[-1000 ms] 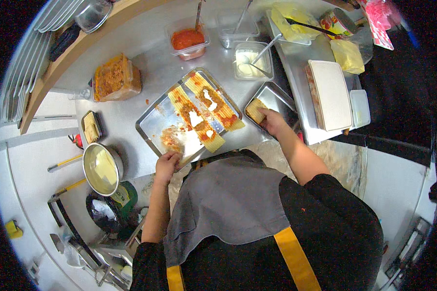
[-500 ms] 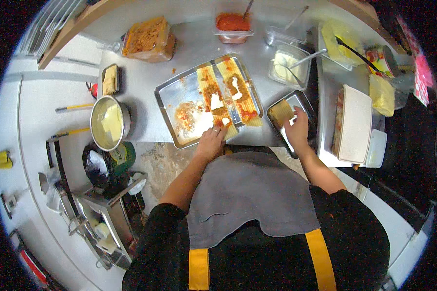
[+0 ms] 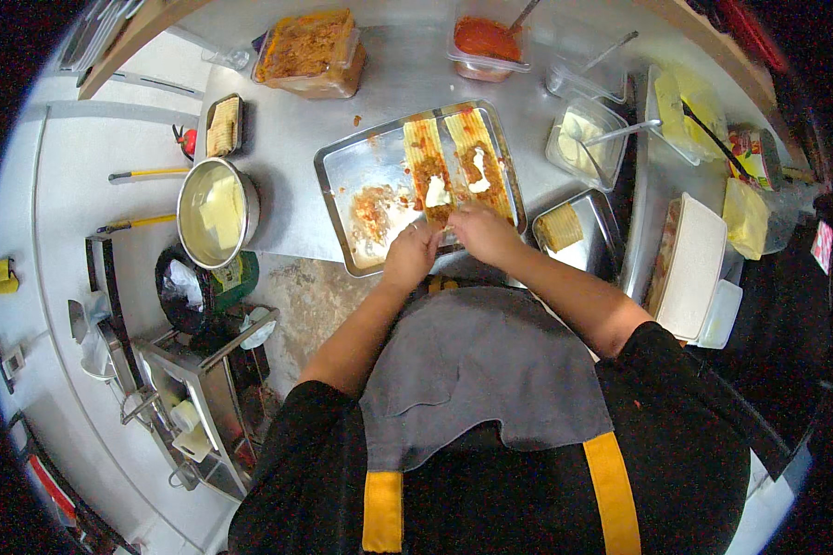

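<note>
My two hands meet at the near edge of the large metal tray (image 3: 341, 166), which lies slightly aslant on the steel counter (image 3: 292, 217). My left hand (image 3: 412, 254) and right hand (image 3: 484, 233) sit side by side, fingers curled in toward each other over the near end of the left ridged pasta sheet (image 3: 420, 139). The backs of my hands hide the fingertips, so I cannot tell whether they grip the sheet or only rest against it.

That sheet runs away from me across the tray's right half, with brown filling and a white dollop (image 3: 437, 191) on it. Just to its right lies the right ridged pasta sheet (image 3: 467, 129), topped much the same way. Reddish smears (image 3: 372, 215) mark the tray's left part.

To the right of my right hand, a smaller metal tray (image 3: 594, 245) holds a ridged pasta roll (image 3: 560, 228) at its left side. Beyond that stands a clear tub (image 3: 574, 174) of white filling with utensils in it. At the far side are a tub of red sauce (image 3: 481, 72) and, farther left, a tub of brown filling (image 3: 333, 85). A metal bowl (image 3: 251, 208) with pale yellow sheets (image 3: 220, 213) stands at the counter's left edge.
</note>
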Motion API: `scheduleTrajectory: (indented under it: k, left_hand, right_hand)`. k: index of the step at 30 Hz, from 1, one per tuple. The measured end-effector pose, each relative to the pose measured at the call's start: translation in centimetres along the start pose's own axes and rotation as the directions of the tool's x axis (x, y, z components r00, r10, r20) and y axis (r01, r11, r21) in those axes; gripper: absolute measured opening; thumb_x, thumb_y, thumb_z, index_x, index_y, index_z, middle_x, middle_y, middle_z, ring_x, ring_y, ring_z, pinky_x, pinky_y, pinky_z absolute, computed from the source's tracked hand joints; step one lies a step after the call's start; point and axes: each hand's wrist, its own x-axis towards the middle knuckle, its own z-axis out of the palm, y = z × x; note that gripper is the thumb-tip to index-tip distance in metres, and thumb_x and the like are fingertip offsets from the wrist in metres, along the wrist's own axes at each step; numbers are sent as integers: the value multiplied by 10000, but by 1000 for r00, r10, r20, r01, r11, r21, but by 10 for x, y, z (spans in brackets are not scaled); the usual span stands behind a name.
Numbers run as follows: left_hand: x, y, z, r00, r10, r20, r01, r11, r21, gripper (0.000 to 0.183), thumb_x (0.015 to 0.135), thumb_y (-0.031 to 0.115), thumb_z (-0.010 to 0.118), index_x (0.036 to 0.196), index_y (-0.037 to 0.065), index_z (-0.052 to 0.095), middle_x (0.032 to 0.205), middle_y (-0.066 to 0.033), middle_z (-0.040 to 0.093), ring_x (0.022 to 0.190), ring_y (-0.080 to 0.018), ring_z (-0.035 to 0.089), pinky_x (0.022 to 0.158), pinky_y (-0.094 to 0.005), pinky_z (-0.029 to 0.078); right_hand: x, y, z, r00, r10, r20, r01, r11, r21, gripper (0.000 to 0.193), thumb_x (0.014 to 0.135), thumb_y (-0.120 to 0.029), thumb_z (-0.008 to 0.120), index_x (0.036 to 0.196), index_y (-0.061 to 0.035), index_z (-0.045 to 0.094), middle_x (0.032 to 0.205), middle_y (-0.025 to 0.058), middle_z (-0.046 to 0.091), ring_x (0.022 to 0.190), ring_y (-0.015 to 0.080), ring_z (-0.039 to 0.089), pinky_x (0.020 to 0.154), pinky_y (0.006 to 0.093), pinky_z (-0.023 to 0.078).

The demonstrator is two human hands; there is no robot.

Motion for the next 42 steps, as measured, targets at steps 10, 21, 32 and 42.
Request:
scheduleTrajectory:
  k: [10, 21, 32, 42]
  left_hand:
    - [90, -35, -16, 989, -117, -93, 108, 990, -94, 260, 892, 206, 715, 1034, -5, 662, 1005, -247, 674, 962, -424, 641, 828, -508, 526]
    - [47, -34, -1, 990, 141, 22, -142, 989, 45, 675, 811, 145, 726, 1402, -52, 466, 1397, -308, 494, 1222, -466, 556, 1028, -490, 493]
    - [66, -35, -1, 978, -83, 193, 77, 996, 36, 574, 809, 160, 727, 1331, -13, 563, 1211, -216, 653, 1142, -399, 627, 993, -484, 517]
    - [107, -62, -12, 896, -407, 180, 406, 581, -705, 480, 873, 149, 759, 1284, -23, 578, 913, -118, 703, 802, -169, 675, 711, -306, 547]
  right_hand:
    - [69, 1, 0, 948, 207, -240, -251, 952, -173, 144, 902, -159, 573, 945, -30, 623, 1171, 200, 638, 1074, 382, 642, 845, 484, 547]
    - [39, 1, 26, 968, -167, -186, 86, 921, -381, 472, 876, -88, 515, 1311, 94, 539, 1367, 239, 523, 1261, 417, 511, 1057, 487, 468]
    - [58, 15, 34, 1000, 31, 1, -30, 979, -203, 336, 903, -101, 518, 1188, 53, 603, 1216, 254, 601, 1157, 418, 579, 1010, 475, 495]
    - [103, 5, -16, 923, 367, -117, -323, 902, 286, 427, 820, -86, 657, 1237, -16, 597, 1097, 261, 670, 1023, 447, 655, 912, 514, 529]
